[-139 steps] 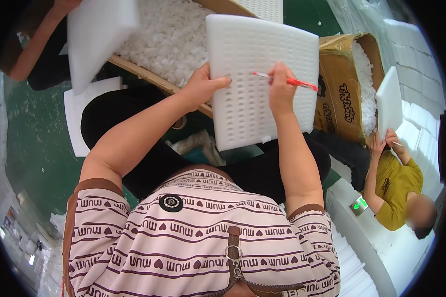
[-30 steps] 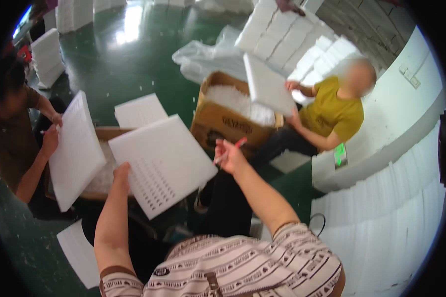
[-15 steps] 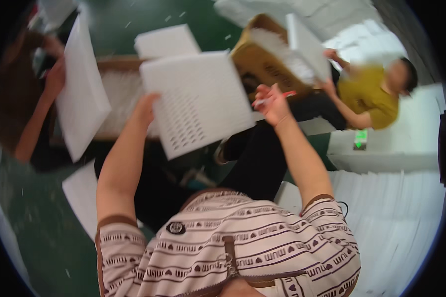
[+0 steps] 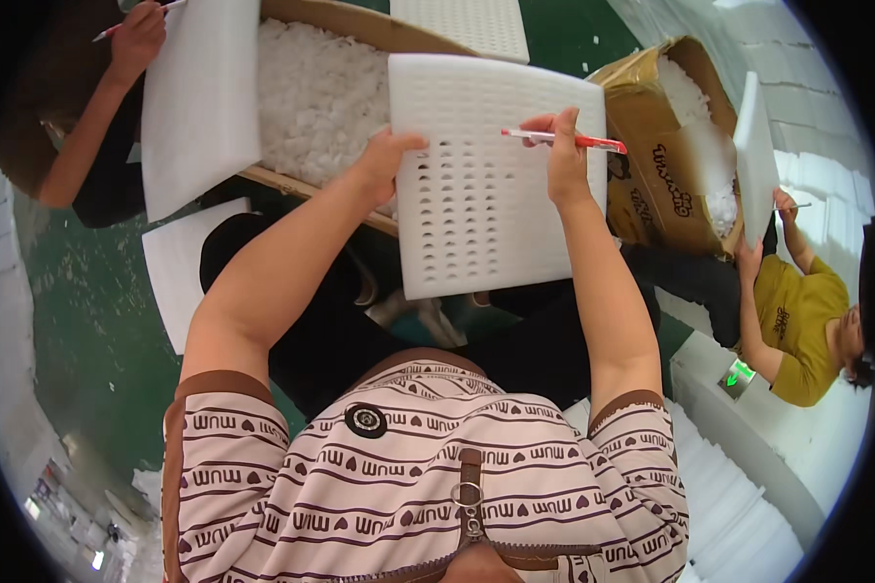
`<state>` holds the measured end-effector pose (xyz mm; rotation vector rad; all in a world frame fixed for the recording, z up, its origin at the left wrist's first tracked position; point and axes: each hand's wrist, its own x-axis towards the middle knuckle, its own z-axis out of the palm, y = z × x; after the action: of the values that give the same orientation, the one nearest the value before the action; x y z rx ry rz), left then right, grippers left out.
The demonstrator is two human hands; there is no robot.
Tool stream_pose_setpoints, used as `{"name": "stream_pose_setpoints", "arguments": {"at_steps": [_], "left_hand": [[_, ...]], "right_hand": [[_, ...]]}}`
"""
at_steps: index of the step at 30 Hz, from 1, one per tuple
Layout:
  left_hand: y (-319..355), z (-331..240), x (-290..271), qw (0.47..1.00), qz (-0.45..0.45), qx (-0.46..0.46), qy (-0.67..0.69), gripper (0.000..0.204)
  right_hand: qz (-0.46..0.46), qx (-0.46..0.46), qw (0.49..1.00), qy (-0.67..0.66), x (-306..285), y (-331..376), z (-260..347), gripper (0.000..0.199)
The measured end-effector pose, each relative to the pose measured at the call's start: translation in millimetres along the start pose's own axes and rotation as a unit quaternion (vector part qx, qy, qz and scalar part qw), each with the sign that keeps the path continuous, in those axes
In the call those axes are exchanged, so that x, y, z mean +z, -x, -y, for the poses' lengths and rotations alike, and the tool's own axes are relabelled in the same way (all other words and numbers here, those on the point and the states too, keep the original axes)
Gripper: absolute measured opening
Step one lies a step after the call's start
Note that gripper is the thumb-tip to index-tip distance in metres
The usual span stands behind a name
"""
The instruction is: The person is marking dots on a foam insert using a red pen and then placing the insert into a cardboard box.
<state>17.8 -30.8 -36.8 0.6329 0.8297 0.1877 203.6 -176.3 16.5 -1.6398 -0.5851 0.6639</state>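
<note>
A white foam sheet (image 4: 530, 223) lies tilted in front of me above my lap. Several rows of holes run down its left half; the right half looks mostly plain. My left hand (image 4: 384, 167) grips the sheet's left edge, thumb on the face, other fingers hidden behind it. Over the sheet's upper right part, my right hand (image 4: 562, 151) is closed around a red and white pen (image 4: 601, 144). The pen lies almost level, its thin end pointing left. Whether that end touches the foam I cannot tell.
Behind the sheet stands a long cardboard box (image 4: 377, 21) of white foam bits; another box (image 4: 651, 185) is to the right. Co-workers on both sides hold white sheets (image 4: 199, 107). A perforated sheet (image 4: 467, 24) lies beyond the long box, and a white sheet (image 4: 173, 277) is by my left knee.
My view has shifted. The sheet now stands straighter, and my right hand with the pen has come from beside its right edge to over its face. The left hand keeps its grip.
</note>
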Motion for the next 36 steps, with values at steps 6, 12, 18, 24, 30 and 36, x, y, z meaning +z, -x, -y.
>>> {"name": "stream_pose_setpoints", "arguments": {"at_steps": [6, 12, 18, 24, 30, 36], "left_hand": [[11, -11, 12, 1.000, 0.003, -0.017, 0.017, 0.039], [12, -9, 22, 0.998, 0.012, 0.043, -0.046, 0.040], [10, -6, 12, 0.998, -0.014, 0.035, -0.050, 0.040], [10, -8, 16, 0.999, -0.028, 0.014, -0.010, 0.033], [9, -6, 19, 0.999, -0.021, 0.036, -0.034, 0.033], [10, -8, 16, 0.999, -0.032, 0.021, -0.010, 0.033]], "right_hand": [[-0.016, -0.017, 0.999, 0.044, 8, -2, -8, 0.062], [-0.001, -0.209, 0.914, 0.348, 24, -14, -23, 0.051], [-0.037, 0.015, 0.999, 0.033, 18, -11, -16, 0.044], [-0.024, -0.003, 0.998, 0.053, 16, -2, -12, 0.042], [-0.011, -0.285, 0.903, 0.323, 24, -11, -29, 0.041], [-0.024, -0.020, 0.998, 0.052, 29, -3, -1, 0.036]]}}
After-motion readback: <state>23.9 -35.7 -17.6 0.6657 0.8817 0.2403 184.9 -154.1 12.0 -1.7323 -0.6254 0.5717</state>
